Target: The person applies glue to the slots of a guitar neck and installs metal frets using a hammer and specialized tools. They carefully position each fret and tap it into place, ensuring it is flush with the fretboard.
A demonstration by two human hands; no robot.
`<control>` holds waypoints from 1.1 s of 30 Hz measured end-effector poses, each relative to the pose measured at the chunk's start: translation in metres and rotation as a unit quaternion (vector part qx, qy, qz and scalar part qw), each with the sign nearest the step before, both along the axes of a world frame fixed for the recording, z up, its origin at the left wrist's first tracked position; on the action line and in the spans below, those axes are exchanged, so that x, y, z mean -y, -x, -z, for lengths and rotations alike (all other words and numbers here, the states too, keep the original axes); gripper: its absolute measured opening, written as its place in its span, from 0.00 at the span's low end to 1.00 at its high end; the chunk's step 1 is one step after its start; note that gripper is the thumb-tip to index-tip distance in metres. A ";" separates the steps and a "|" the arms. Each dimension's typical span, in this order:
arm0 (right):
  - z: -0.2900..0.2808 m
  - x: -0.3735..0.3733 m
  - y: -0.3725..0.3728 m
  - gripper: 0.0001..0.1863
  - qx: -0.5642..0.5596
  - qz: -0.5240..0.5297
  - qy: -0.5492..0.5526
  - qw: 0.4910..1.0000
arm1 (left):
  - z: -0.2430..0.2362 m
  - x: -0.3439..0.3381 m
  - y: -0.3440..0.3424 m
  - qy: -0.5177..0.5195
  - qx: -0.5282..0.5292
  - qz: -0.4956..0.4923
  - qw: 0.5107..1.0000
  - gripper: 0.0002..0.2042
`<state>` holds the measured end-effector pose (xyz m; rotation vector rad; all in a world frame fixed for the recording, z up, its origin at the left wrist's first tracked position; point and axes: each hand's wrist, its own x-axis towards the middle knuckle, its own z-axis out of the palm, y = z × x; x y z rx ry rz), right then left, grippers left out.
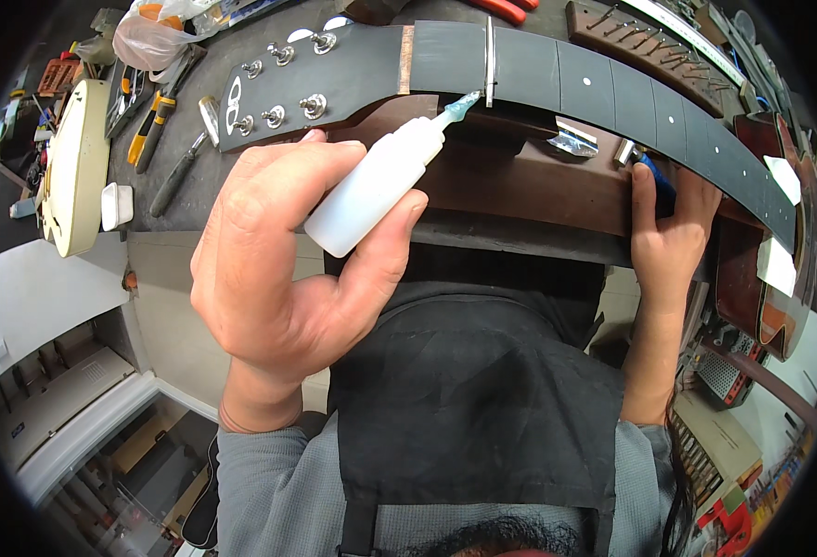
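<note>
My left hand point(274, 269) grips a translucent white squeeze bottle point(357, 195), its green nozzle point(459, 107) tilted up at the black fretboard point(524, 74), beside a metal strip point(490, 60) lying across it. The guitar headstock point(362, 65) with silver tuner posts extends left. At the neck's underside, on the right, my right hand point(663, 232) has its fingers curled partly out of sight by a blue object point(657, 186) with a metal end; what it grips is unclear. A small shiny packet point(571, 141) rests under the fretboard.
Pliers point(156, 121), a file point(176, 181), a white plastic dish point(117, 206) and a cream guitar body point(74, 167) occupy the bench's left. A wooden rack of pins point(612, 37) stands behind the fretboard. A dark brown body point(742, 297) is at the far right.
</note>
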<state>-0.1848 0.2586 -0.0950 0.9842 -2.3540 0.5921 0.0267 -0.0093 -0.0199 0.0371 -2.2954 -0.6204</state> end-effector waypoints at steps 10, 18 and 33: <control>-0.001 0.001 -0.001 0.19 -0.005 -0.005 0.004 1.000 | 0.002 -0.001 -0.002 -0.009 -0.009 0.012 1.000 0.22; -0.003 0.002 -0.002 0.19 -0.004 -0.004 0.005 1.000 | -0.001 -0.003 -0.004 -0.007 -0.002 0.009 1.000 0.22; -0.002 0.002 -0.001 0.18 -0.006 -0.004 0.010 1.000 | 0.000 -0.002 -0.006 -0.024 -0.013 0.014 1.000 0.22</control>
